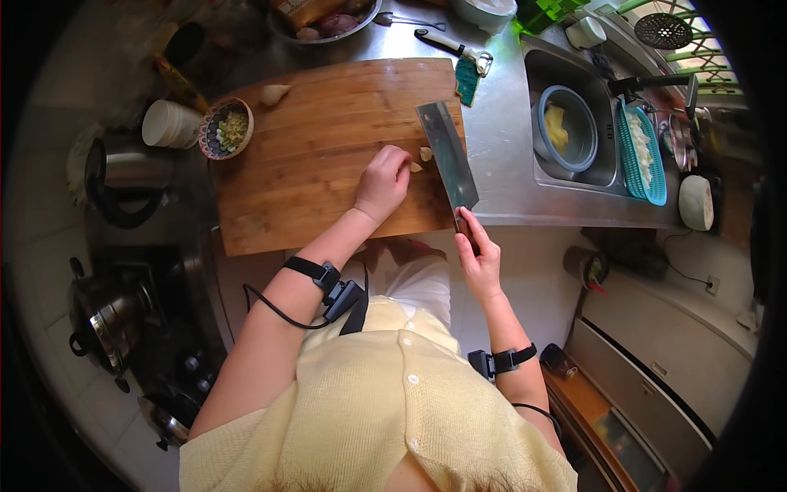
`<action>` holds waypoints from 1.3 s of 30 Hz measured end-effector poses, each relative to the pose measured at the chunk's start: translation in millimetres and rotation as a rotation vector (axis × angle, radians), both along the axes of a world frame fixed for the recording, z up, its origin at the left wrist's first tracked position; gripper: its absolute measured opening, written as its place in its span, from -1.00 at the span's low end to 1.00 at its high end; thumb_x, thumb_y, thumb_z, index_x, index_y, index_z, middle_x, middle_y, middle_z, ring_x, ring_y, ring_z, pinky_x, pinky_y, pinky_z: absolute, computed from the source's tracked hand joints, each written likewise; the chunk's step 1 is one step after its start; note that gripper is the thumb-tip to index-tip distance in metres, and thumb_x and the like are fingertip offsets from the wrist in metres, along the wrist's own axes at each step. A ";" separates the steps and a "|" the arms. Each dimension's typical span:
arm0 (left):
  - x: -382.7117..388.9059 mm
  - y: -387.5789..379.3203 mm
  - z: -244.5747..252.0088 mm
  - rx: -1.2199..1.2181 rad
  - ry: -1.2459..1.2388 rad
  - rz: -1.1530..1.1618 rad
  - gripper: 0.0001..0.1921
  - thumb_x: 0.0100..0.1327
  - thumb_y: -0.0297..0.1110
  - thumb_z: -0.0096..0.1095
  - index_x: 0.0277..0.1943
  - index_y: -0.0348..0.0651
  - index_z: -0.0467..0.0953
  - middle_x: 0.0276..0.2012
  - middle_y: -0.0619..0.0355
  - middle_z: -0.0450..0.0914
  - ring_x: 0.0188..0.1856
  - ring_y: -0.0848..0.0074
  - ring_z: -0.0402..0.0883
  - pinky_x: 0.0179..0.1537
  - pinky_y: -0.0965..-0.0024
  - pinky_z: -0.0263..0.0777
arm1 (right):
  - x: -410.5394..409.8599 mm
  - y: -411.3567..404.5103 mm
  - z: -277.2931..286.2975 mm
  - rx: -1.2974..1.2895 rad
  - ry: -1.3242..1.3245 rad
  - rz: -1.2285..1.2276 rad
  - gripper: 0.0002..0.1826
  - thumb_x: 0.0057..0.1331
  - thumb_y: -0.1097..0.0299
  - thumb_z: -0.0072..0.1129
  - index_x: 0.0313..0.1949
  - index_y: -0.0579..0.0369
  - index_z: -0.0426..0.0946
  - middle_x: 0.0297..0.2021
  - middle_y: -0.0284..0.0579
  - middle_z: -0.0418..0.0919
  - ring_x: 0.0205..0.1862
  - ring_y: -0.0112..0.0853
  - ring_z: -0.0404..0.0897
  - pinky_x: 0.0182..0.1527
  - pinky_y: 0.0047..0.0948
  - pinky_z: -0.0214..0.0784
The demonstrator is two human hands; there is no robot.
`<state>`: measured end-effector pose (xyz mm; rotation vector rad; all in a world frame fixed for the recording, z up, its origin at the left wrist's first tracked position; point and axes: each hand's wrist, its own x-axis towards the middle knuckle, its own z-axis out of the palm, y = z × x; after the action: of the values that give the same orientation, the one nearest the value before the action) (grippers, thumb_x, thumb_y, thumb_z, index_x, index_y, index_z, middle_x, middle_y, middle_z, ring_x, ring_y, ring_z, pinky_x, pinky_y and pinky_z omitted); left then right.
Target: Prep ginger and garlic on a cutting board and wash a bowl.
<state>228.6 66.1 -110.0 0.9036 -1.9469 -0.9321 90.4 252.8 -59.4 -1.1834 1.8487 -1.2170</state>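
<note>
My right hand (482, 258) grips the dark handle of a Chinese cleaver (452, 163). The broad blade points away from me, over the right edge of a wooden cutting board (320, 135). My left hand (384, 181) is over the board with its fingers curled inward. Just right of those fingertips lie a garlic clove (425, 154) and a smaller garlic piece (416, 167). Whether the fingers pinch anything is hidden from this angle. Farther off, near the board's back left, rests a larger piece of garlic (274, 94).
A patterned bowl (205, 132) of chopped food sits at the board's left edge, beside a white jar (169, 124) and an electric kettle (126, 172). Rightward are a peeler (452, 44), the sink (541, 67) holding a blue-rimmed basin (591, 132), and a turquoise basket (658, 178).
</note>
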 end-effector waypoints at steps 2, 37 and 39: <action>-0.8 -0.7 -2.5 -0.010 -0.012 -0.011 -0.89 0.13 -0.61 0.19 -0.25 -0.30 0.53 -0.27 -0.02 0.54 -0.27 0.13 0.57 -0.24 0.26 0.48 | -0.6 4.7 -0.2 0.028 -0.013 -0.004 -0.56 0.34 0.45 0.15 0.21 0.18 0.43 0.05 0.04 0.60 0.07 -0.24 0.62 0.09 -0.42 0.40; 12.7 7.6 3.7 -0.255 -0.193 0.048 -0.81 0.06 -0.41 0.39 -0.22 -0.11 0.63 -0.29 0.18 0.51 -0.24 0.32 0.53 -0.23 0.30 0.46 | -1.4 5.9 2.2 -0.056 0.169 -0.005 -0.57 0.33 0.46 0.16 0.20 0.15 0.44 -0.01 0.05 0.62 -0.01 -0.18 0.66 0.01 -0.35 0.46; 9.9 5.6 1.8 -0.277 -0.288 0.041 -0.74 0.05 -0.40 0.41 -0.15 -0.13 0.61 -0.24 0.14 0.50 -0.18 0.30 0.51 -0.16 0.27 0.44 | -2.5 10.9 -1.3 -0.039 0.173 0.039 -0.57 0.33 0.47 0.16 0.19 0.14 0.45 -0.01 0.05 0.62 -0.02 -0.16 0.65 0.00 -0.36 0.47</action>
<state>238.5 71.6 -108.2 0.9496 -2.2231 -0.5110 87.9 263.7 -60.7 -1.3779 1.9238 -1.1660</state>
